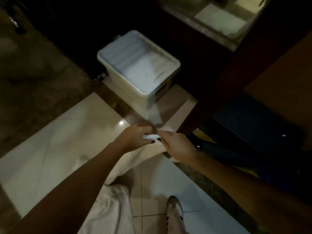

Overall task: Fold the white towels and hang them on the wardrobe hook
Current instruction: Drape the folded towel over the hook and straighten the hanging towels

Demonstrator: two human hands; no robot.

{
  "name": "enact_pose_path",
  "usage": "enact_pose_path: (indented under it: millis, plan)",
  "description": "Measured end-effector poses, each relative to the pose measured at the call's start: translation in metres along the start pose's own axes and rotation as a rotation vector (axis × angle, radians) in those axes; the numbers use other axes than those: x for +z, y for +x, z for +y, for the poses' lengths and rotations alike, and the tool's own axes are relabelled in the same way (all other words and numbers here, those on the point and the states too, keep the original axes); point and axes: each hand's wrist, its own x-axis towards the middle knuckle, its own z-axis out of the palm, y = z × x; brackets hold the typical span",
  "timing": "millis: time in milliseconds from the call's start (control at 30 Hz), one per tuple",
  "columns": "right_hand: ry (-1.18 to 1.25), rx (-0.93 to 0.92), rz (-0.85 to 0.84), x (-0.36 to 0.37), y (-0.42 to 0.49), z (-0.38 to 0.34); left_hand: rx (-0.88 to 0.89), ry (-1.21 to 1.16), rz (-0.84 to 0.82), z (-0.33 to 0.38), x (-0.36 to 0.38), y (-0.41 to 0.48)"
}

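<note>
The room is dim, and the clearest thing in it is a pale plastic storage bin [140, 70] with its ribbed lid on, sitting on the glossy tiled floor [50, 146]. On the near side of that bin, a little towards the person, the two hands are held close together in the air, almost knuckle to knuckle. The left hand [135, 137] has its fingers curled round a bunched bit of the white towel [135, 160], and the right hand [177, 146] is closed over the same top edge just beside it, so both are grasping the cloth. A couple of dark-painted nails show where the two hands meet. From that grip the towel hangs away from the bin, dropping between the forearms towards the person's legs. Lower down it runs into more pale fabric, and I cannot tell whether that is still towel or clothing. Further back from the bin, near the person's own side, one light shoe [173, 206] with dark stripes stands on the tiles. To the right of the bin a dark wooden upright [211, 98] slants across, touching or just passing the right hand's side, with something dark blue [253, 122] in the shadow beyond it. Past the bin's far right corner, higher up, a blurred white heap [221, 22] lies on a ledge; it may be cloth, but it is too soft to be sure. Left of the bin the floor turns to a darker, mottled brown.
</note>
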Motion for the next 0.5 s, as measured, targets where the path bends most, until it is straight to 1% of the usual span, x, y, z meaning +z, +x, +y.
enact_pose_path:
  millis: [67, 167, 200, 233, 333, 433, 500]
  plan:
    - [-0.074, -0.075, 0.071, -0.05, -0.023, -0.037, 0.021, 0.026, 0.014, 0.035, -0.052, -0.015]
    - [-0.245, -0.097, 0.126, -0.131, -0.061, -0.088, -0.025, 0.113, -0.052, 0.091, -0.129, -0.036]
    - [-0.278, -0.097, 0.148, -0.159, -0.076, -0.105, -0.012, 0.132, -0.044, 0.111, -0.154, -0.044]
    - [-0.28, -0.104, 0.176, -0.187, -0.09, -0.122, 0.007, 0.119, -0.015, 0.134, -0.178, -0.051]
    - [-0.179, -0.096, 0.264, -0.27, -0.137, -0.166, 0.083, 0.06, 0.081, 0.204, -0.247, -0.07]
    - [-0.026, -0.013, 0.266, -0.35, -0.181, -0.196, 0.068, -0.001, 0.125, 0.277, -0.314, -0.081]
    - [-0.039, 0.096, 0.25, -0.392, -0.211, -0.205, 0.114, -0.063, 0.198, 0.326, -0.349, -0.088]
